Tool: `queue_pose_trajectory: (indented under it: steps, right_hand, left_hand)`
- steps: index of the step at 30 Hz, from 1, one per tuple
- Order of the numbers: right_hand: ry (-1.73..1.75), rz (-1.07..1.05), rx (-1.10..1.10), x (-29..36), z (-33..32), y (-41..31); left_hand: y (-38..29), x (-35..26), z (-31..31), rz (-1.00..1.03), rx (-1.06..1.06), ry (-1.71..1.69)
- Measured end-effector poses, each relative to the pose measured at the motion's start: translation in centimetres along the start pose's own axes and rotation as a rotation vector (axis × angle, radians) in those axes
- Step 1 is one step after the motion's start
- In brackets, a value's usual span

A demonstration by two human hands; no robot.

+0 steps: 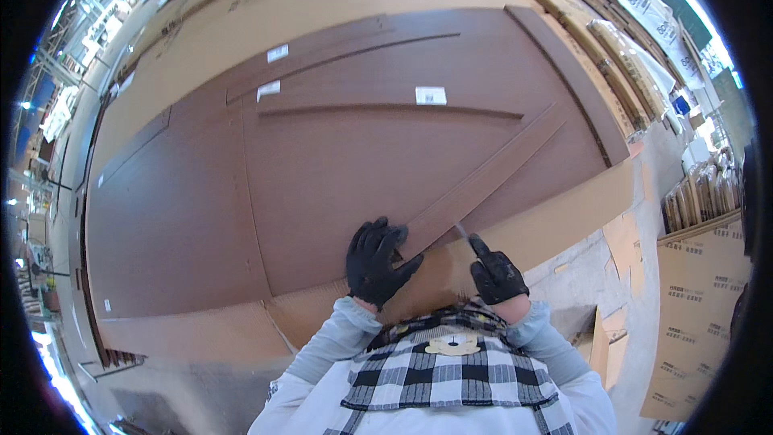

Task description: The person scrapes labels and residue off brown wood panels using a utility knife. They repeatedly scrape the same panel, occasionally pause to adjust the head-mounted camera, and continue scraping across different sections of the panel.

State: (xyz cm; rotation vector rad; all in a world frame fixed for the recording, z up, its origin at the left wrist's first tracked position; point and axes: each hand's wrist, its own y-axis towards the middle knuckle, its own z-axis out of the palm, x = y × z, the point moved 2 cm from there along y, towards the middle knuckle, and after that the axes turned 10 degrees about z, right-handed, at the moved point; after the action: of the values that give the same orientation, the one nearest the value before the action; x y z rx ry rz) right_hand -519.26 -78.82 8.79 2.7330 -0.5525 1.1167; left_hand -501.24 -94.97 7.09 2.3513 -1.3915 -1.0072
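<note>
Large brown wood-look panels (320, 193) lie flat on cardboard in front of me. A narrow brown strip (483, 178) rests slantwise on them, its near end by my left hand. My left hand (380, 263), in a black glove, lies with spread fingers at that end; whether it grips the strip is not plain. My right hand (498, 272), also black-gloved, is closed around a thin, pale, blade-like tool (462, 231), whose tip points at the strip's near edge. Another narrow strip (392, 109) and several white labels (430, 95) lie farther up on the panels.
Cardboard (561, 217) sticks out below the panels' near edge. Long wrapped packages (610, 78) are stacked at the upper right. A printed cardboard sheet (694, 314) stands at the right. Cardboard scraps (622, 248) lie on the floor, and a dark stack edge (87, 290) runs along the left.
</note>
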Motion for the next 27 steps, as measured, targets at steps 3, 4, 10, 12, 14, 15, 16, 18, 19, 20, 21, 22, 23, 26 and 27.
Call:
queue_pose_trajectory:
  steps: [3, 4, 10, 12, 14, 15, 16, 18, 19, 20, 21, 22, 23, 26, 27]
  right_hand:
    - [-0.135, 0.003, 0.103, 2.0, 1.6, 0.0]
    - [-0.122, 0.051, 0.163, 2.4, 2.0, -0.1]
    - [-0.158, 0.043, 0.272, 3.8, 2.8, -0.3]
    - [-0.191, 0.055, 0.315, 3.9, 3.1, -0.3]
    - [-0.163, 0.058, 0.323, 3.9, 3.2, -0.3]
    - [-0.159, 0.052, 0.330, 4.0, 3.2, -0.3]
    - [-0.166, 0.047, 0.324, 4.0, 3.2, -0.4]
    - [-0.191, 0.029, 0.319, 4.1, 3.3, -0.6]
    - [-0.164, 0.032, 0.301, 4.1, 3.2, -0.7]
    - [-0.148, 0.023, 0.295, 4.1, 3.3, -0.8]
    - [-0.132, 0.014, 0.286, 4.1, 3.3, -0.8]
    - [-0.151, 0.018, 0.294, 4.0, 3.4, -0.9]
    - [-0.171, 0.021, 0.302, 3.9, 3.4, -0.9]
    - [-0.218, 0.099, 0.276, 3.1, 3.0, -0.5]
    - [-0.234, 0.107, 0.288, 3.0, 2.7, -0.5]
  left_hand:
    - [-0.7, -0.1, 0.3, -0.062, 0.054, -0.019]
    - [-0.7, 0.0, 0.2, -0.025, 0.037, -0.015]
    - [-0.7, 0.7, -0.4, 0.013, 0.049, -0.042]
    - [-0.8, 0.7, -0.3, 0.000, 0.066, -0.050]
    - [-0.8, 0.6, -0.2, -0.010, 0.060, -0.052]
    - [-0.8, 0.6, -0.2, -0.026, 0.079, -0.052]
    - [-0.8, 0.6, -0.3, -0.015, 0.062, -0.050]
    - [-0.7, 0.5, -0.3, -0.008, 0.063, -0.047]
    - [-0.7, 0.5, -0.4, -0.011, 0.062, -0.059]
    - [-0.7, 0.6, -0.3, -0.013, 0.061, -0.069]
    - [-0.7, 0.6, -0.3, -0.014, 0.058, -0.080]
    - [-0.7, 0.6, -0.3, -0.009, 0.059, -0.078]
    - [-0.7, 0.7, -0.2, -0.004, 0.059, -0.076]
    - [-0.7, 0.7, -0.2, -0.002, 0.054, -0.066]
    - [-0.7, 0.7, -0.2, -0.005, 0.050, -0.060]
